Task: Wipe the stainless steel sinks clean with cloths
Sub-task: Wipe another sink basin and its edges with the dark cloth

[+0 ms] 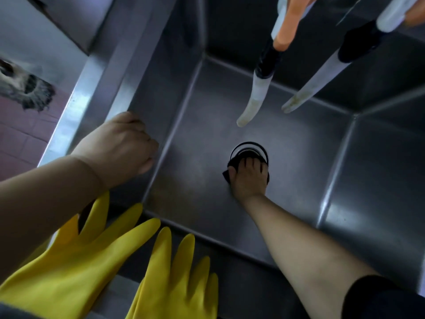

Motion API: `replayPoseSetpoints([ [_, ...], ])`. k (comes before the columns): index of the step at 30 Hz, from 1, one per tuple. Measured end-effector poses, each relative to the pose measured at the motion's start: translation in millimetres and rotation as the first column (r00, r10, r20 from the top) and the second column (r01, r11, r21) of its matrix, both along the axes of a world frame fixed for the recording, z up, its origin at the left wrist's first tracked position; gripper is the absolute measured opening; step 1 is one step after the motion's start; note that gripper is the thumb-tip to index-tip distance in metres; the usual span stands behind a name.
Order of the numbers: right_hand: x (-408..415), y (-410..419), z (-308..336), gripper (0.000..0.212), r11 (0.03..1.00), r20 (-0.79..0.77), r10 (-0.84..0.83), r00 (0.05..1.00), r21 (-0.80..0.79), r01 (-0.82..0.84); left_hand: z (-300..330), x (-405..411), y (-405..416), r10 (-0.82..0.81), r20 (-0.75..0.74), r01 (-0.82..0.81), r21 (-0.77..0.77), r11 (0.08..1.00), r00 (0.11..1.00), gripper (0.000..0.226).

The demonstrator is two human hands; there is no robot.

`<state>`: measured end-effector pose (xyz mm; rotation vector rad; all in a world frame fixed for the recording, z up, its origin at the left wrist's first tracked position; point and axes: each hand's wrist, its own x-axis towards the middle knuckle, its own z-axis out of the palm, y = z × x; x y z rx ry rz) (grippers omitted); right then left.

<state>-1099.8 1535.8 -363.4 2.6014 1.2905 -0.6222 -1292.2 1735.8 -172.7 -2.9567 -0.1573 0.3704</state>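
— Where was the cloth?

— Down on the floor of the steel sink (287, 134), under the right hand (249, 178). It was a dark cloth (232, 165), showing just beyond and to the side of the fingertips (247, 162), which were curled down onto it and pressing it against the near edge of the round drain (249, 148).

— And the other hand?

— The left hand (122, 143) sat on the sink's left rim with its fingers folded over the edge into the basin; they were mostly hidden, so I'd only say it seemed to be gripping the rim.

— Anything else nearby?

— A pair of yellow rubber gloves (110, 261) lay over the near rim, just behind the left wrist, their fingers pointing into the basin. Two pale hoses (255, 102) hung well beyond the right fingertips.
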Motion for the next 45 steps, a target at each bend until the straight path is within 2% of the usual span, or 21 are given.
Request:
replayPoseSetpoints([
  [4,4,12,-6,0.057,0.998,-0.032,-0.057,0.998,-0.041,0.055,0,0,1,0.004,-0.007,-0.005,-0.012,1.000,1.000,0.017],
  [11,28,-7,-1,0.043,0.985,-0.121,0.146,0.982,0.112,-0.132,8,3,-1,0.021,-0.059,-0.022,-0.014,1.000,0.998,0.017],
  [14,37,-11,-1,0.041,0.971,-0.133,0.205,0.970,0.149,-0.184,7,3,-5,0.011,-0.094,-0.007,0.043,0.999,0.995,0.018],
  [16,38,-12,0,0.041,0.965,-0.125,0.225,0.966,0.167,-0.203,8,4,-6,0.022,-0.161,-0.011,0.069,0.998,0.987,0.019],
  [19,42,-17,0,0.043,0.953,-0.130,0.280,0.951,0.156,-0.260,5,14,-15,0.051,-0.317,-0.007,0.139,0.990,0.947,0.008],
  [21,47,-23,1,0.042,0.935,-0.136,0.339,0.931,0.161,-0.316,-7,32,-29,0.077,-0.357,-0.049,0.085,0.995,0.931,0.019],
  [23,51,-26,2,0.044,0.922,-0.153,0.378,0.913,0.156,-0.355,-32,57,-52,0.090,-0.394,-0.090,0.020,0.996,0.915,0.020],
  [26,51,-20,3,0.047,0.915,-0.122,0.398,0.909,0.125,-0.384,-77,104,-84,0.105,-0.498,-0.154,-0.058,0.986,0.861,0.040],
  [29,50,-17,0,0.055,0.912,-0.124,0.410,0.904,0.092,-0.401,-116,142,-99,0.071,-0.503,-0.134,-0.091,0.987,0.862,0.066],
  [31,50,-18,-1,0.057,0.914,-0.125,0.406,0.905,0.084,-0.398,-134,153,-103,0.058,-0.517,-0.114,-0.077,0.991,0.854,0.072],
  [34,47,-15,-2,0.058,0.916,-0.087,0.399,0.913,0.083,-0.393,-152,151,-105,0.081,-0.492,-0.142,-0.087,0.986,0.867,0.067],
  [37,45,-7,-1,0.062,0.934,-0.066,0.355,0.932,0.049,-0.353,-159,144,-102,0.129,-0.461,-0.240,-0.190,0.952,0.878,0.061],
  [45,37,-2,-6,0.066,0.954,-0.039,0.297,0.954,-0.028,-0.298,-163,143,-101,0.139,-0.429,-0.263,-0.244,0.934,0.892,0.062],
])
